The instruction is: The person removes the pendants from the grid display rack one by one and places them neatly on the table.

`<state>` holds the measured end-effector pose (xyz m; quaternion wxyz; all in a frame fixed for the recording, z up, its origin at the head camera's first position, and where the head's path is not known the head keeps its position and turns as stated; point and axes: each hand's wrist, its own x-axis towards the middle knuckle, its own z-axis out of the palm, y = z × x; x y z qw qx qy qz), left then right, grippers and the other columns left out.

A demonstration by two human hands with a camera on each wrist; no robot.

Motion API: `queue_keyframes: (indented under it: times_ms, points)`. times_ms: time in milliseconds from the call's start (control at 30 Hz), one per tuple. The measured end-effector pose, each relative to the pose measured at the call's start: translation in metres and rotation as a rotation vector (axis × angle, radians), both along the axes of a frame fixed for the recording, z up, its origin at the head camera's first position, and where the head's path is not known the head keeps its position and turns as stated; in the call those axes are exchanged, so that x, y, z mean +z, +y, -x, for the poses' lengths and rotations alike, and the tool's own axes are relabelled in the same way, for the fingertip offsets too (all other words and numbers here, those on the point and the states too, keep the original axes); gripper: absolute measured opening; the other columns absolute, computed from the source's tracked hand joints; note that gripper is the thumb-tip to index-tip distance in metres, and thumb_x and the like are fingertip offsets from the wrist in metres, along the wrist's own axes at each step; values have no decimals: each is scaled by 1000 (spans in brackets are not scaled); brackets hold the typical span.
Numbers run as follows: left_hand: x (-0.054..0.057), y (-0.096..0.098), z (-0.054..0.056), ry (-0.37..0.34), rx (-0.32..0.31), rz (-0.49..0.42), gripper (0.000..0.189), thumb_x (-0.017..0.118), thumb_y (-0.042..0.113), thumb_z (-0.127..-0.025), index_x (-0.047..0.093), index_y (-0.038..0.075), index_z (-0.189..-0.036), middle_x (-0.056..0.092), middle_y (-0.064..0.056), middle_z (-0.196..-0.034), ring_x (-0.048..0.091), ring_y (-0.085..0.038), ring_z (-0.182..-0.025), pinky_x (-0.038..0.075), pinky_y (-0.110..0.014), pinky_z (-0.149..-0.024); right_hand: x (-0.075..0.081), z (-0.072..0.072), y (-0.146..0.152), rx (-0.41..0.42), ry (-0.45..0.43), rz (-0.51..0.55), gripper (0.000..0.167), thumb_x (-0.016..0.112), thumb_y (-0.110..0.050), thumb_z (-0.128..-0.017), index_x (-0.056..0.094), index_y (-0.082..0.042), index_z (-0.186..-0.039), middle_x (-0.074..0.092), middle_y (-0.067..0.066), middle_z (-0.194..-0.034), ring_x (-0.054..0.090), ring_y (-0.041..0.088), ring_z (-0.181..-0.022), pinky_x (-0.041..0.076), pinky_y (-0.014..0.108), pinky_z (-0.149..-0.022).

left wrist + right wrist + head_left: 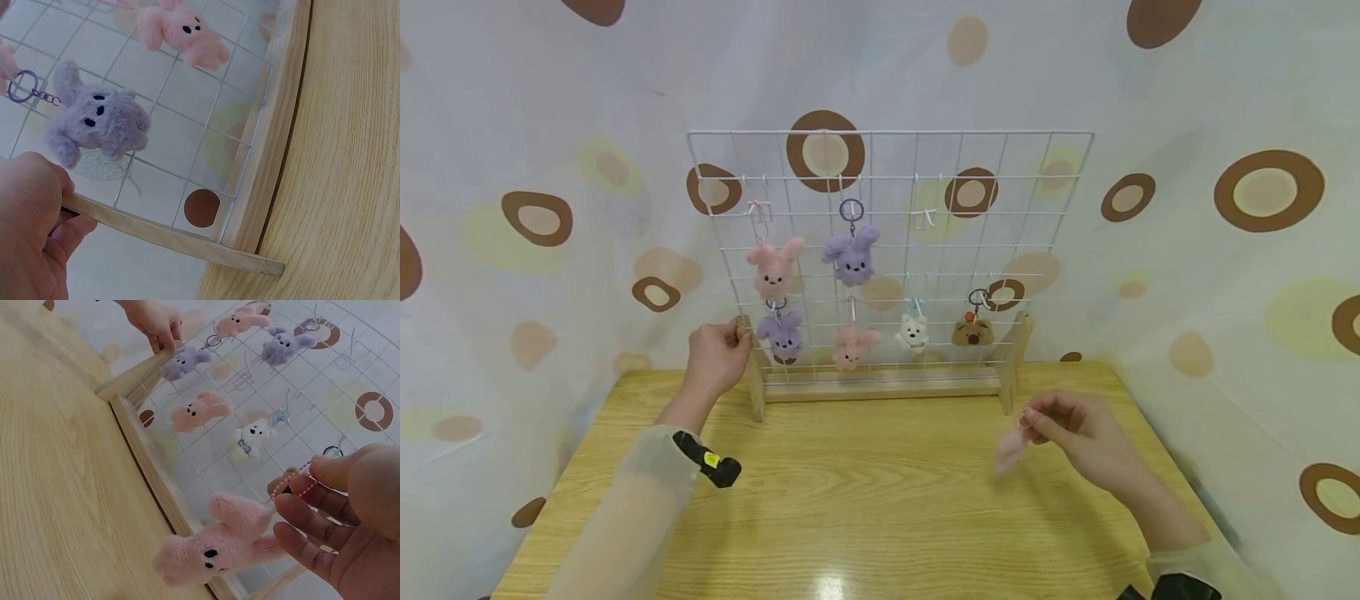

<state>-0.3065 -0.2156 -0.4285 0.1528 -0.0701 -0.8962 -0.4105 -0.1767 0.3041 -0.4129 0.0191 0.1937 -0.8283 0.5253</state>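
My left hand (718, 358) grips the top of the left wooden upright (756, 387) of a stand that holds a white wire grid (887, 132). In my right hand (1086, 437), thumb and fingers pinch the pink bead chain (281, 486) of a pink plush rabbit keychain (215, 550). That rabbit hangs below the fingers, in front of the grid's right end and apart from it. Nearest my left hand on the grid is a purple plush rabbit (100, 115).
Also hanging from the grid are a pink rabbit (772, 271), another purple rabbit (853, 260), a second pink one (852, 348), a white plush dog or bear (913, 332) and a brown plush head (973, 332). A bare hook (927, 218) sits upper right. Underneath is a wooden table (865, 483).
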Motion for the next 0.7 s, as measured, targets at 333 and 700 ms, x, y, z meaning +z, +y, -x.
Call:
queue_keyframes:
  times_ms: [333, 700]
  points:
    - [0, -1, 0, 3, 1, 2, 25, 60, 5, -104, 76, -12, -111, 61, -2, -56, 45, -13, -46, 37, -26, -44, -19, -10, 3, 2, -76, 26, 14, 62, -4, -107, 70, 7, -111, 73, 20, -101, 74, 25, -88, 62, 35, -77]
    - [0, 0, 1, -3, 0, 11, 24, 60, 7, -105, 77, -10, -104, 61, -2, -56, 46, -14, -47, 37, -26, -46, -43, 0, -1, -31, -124, -9, 18, 64, -9, -107, 70, 7, -112, 74, 16, -101, 74, 24, -89, 62, 35, -78]
